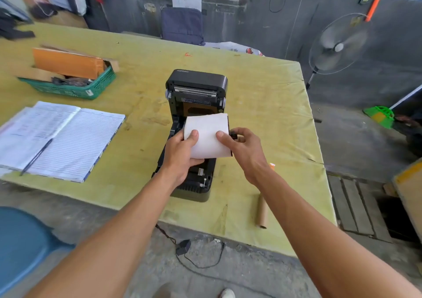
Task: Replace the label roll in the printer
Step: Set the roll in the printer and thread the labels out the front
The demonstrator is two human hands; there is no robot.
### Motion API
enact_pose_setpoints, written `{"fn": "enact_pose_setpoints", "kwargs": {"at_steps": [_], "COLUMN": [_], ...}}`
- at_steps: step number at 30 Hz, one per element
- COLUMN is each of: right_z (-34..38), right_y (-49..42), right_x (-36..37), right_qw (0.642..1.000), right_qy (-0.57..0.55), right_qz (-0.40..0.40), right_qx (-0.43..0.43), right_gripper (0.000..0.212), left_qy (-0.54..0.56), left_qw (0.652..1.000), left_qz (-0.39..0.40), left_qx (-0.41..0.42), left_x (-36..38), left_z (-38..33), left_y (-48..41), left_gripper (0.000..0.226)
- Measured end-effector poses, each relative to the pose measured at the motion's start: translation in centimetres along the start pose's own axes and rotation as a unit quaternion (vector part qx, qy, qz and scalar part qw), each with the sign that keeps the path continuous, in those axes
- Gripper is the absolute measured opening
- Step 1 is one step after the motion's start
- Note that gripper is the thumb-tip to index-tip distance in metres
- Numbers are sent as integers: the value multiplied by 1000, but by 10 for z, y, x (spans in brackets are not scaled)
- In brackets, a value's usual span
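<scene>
White label roll [206, 135] over open printer [196, 85]

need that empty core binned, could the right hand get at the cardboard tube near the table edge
Probably yes, once it lets go. The cardboard tube lies alone on bare table just right of the printer, nothing over it. But the right hand is busy holding the label roll.
</scene>
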State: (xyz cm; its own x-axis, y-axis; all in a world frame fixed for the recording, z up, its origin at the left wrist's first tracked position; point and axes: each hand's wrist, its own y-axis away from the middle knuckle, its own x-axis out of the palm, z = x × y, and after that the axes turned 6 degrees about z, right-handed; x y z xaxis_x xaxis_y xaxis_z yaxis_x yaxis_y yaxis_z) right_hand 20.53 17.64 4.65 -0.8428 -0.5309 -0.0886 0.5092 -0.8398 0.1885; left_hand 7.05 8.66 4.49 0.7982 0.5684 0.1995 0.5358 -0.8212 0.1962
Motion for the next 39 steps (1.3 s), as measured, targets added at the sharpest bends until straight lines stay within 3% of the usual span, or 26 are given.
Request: {"fn": "enact_pose_setpoints", "kwargs": {"at_steps": [5,11,21,39], "right_z": [4,-3,-25,-43], "right_y": [-18,-35,-41,-54], "right_x": [31,74,106,93], "right_qw": [998,997,994,996], "right_qy": [65,69,42,61], "right_qz": [7,-35,-101,-58], "right_qx": [-7,9,25,25], "right_gripper": [80,81,60,32], "left_qy": [-34,-84,-124,-173], "left_qw": [999,995,981,977], "left_qz": [13,55,147,121], "left_qx": [13,8,11,-23], "left_x": [-34,-77,-109,-106], "left_z": [-8,-12,6,39], "left_y": [-18,-48,-86,-107], "left_gripper": [26,26,32,50]}}
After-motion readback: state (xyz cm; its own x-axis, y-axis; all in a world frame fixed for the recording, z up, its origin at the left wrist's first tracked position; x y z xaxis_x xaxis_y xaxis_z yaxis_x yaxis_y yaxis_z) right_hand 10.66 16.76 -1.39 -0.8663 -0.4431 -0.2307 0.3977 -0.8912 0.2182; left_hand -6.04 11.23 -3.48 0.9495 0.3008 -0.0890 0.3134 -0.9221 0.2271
